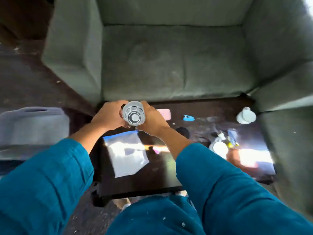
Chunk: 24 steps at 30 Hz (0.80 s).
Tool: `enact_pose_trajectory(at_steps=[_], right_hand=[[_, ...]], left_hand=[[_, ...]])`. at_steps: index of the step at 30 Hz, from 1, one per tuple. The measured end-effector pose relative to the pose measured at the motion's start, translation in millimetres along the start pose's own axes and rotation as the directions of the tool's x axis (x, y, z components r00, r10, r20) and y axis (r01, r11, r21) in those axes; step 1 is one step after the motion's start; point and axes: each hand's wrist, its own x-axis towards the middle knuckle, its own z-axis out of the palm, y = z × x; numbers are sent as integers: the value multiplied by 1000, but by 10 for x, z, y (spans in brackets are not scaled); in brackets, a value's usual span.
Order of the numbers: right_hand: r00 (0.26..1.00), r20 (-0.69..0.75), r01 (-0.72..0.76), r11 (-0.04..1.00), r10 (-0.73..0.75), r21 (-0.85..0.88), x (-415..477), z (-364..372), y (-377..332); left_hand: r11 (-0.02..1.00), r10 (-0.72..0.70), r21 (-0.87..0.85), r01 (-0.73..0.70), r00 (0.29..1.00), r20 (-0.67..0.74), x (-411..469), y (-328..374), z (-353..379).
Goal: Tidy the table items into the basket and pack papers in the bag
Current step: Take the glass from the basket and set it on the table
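Observation:
A clear drinking glass point(133, 113) is held above the far left part of the dark table point(152, 180). My left hand point(109, 116) grips its left side and my right hand point(153, 121) grips its right side. On the table lie a white sheet of paper point(128, 153), a pink flat item point(165, 113), a blue stapler-like item point(188, 118), a black round item point(183, 132), a white cup point(246, 115) and a blurred cluster of small things point(223, 143). A grey basket point(32, 126) stands on the floor to the left.
A grey-green sofa point(169, 65) wraps around the table's far side and right side. Dark floor point(25, 78) lies to the left. Bright glare covers the table's right part point(254, 156). The picture is blurred by motion.

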Motion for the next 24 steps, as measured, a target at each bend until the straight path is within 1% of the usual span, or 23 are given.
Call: enact_pose_trajectory(at_steps=[5,8,11,14,18,21,24], right_hand=[[989,-89,-122,992,120,-21,-631,-788,1118],[971,-131,-205,979,201,-16,-918,-1101,1686],[957,-127,-265,964,261,-16,-1126,-1264,2191],[953,-113,-284,959,282,-4,-1226,-1255,2545],[947,-47,-320,947,319,-18,-1220,-1022,2902],[940,3,-341,940,341,-21,-1178,-806,3075],[932,38,-359,932,361,-54,-1099,-585,3175]], left_hand=[[993,86,-89,-81,995,58,253,1124,903],[984,90,-158,-79,994,65,310,1646,1458],[979,63,-197,-46,995,82,326,1997,2002],[977,28,-213,-4,993,112,342,2122,2423],[978,-95,-175,116,987,126,350,2054,2850],[980,-136,-121,161,972,190,357,1909,3041],[981,-188,-23,194,969,160,331,1746,3150]])
